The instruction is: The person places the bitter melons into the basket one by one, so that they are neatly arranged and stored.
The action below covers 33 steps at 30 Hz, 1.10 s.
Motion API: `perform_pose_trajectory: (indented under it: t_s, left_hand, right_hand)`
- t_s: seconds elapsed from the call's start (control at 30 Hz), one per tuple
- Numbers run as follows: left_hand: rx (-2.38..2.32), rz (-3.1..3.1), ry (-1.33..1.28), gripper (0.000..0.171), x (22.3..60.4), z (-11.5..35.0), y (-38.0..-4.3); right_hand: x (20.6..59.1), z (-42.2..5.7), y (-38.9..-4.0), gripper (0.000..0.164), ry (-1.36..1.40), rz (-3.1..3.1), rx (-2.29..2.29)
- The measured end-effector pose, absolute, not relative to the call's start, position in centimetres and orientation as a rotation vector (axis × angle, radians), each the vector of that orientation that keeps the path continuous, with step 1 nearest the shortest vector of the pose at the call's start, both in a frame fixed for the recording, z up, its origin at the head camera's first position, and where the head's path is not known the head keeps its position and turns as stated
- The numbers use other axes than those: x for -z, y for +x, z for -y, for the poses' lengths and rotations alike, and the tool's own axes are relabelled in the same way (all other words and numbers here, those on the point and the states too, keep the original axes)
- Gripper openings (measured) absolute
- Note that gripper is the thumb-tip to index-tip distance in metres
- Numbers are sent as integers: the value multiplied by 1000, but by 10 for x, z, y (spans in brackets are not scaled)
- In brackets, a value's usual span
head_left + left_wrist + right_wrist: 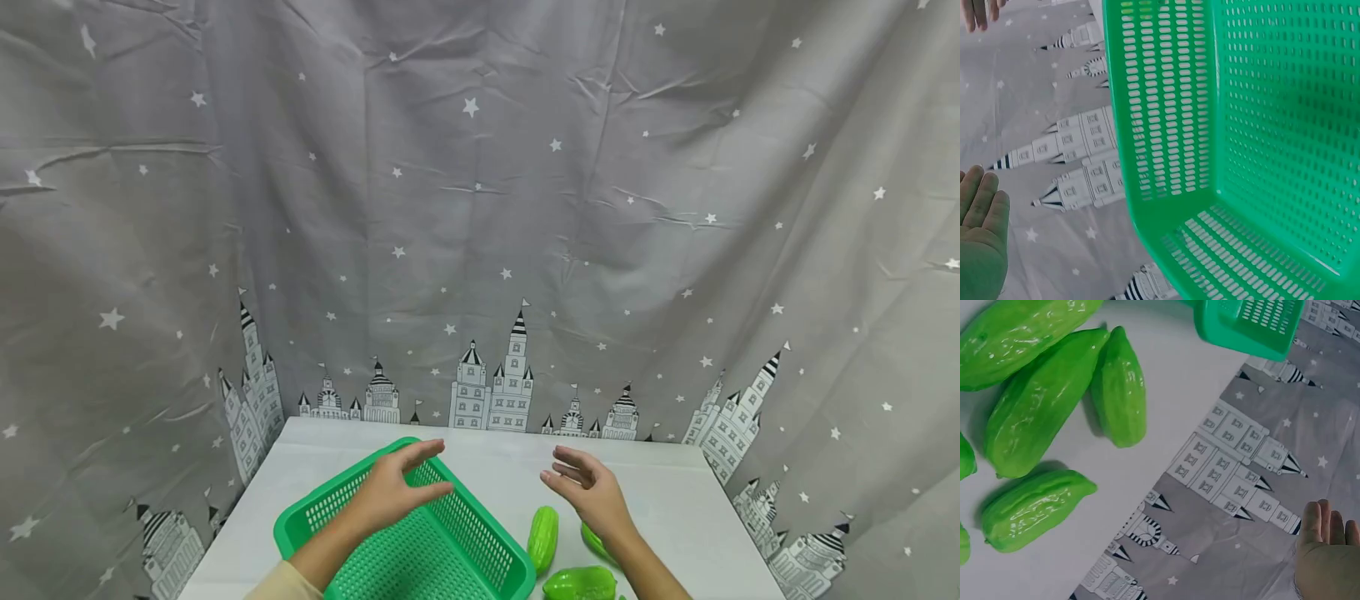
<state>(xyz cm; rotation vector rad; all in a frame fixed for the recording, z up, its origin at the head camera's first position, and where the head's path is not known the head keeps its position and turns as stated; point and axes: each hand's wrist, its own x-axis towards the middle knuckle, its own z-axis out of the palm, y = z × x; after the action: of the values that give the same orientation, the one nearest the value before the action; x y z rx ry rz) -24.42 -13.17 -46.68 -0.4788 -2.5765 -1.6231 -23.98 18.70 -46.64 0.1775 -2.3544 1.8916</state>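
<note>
Green plastic mesh basket (420, 554) and glossy green ridged vegetables (579, 583): both hands free

Your left hand (393, 492) is above the basket, fingers loosely extended, thumb well apart, nothing held. Your right hand (592, 492) is much the same above the vegetables' side, fingers slightly bent, also holding nothing.

The basket sits at an angle on your left, its near end cut off by the head view; vegetables lie to its right.

Risks, as I judge them: glossy rounded skins could slip from a loose grip or roll if nudged. The upright-lying oblong vegetable (543, 537) is just beside the basket's rim, so a shifted basket could knock it. Another, the partly hidden green vegetable (596, 542), is behind your right forearm in the head view; you could brush it unseen. Two in the right wrist view seem to touch at the tips; grabbing one might drag its neighbour. Your low left thumb could catch the rim and tip the basket.

Surface: plain white tabletop (495, 467). Room: creased grey fabric curtain (450, 208) on the far side and both flanks, printed with white stars (470, 107) and black-and-white castles (513, 387).
</note>
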Motion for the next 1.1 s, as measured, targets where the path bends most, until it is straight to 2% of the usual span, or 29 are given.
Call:
perform_pose_trajectory:
  t_s: [0.33, 0.57, 0.77, 1.1]
  left_hand:
    - [1566, 2584, -354, 70, 479, 164, -249]
    - [1473, 2619, -243, 73, 492, 195, -251]
    - [1373, 2694, -109, 82, 499, 230, -249]
    - [1307, 2841, 229, 99, 527, 288, -242]
  right_hand:
    - [476, -213, -241, 58, 39, 2398, -1793]
    - [482, -247, -236, 70, -108, 2457, -1712]
    - [488, -282, -229, 76, -259, 2497, -1653]
    - [519, -335, -208, 104, -583, 2539, -1624]
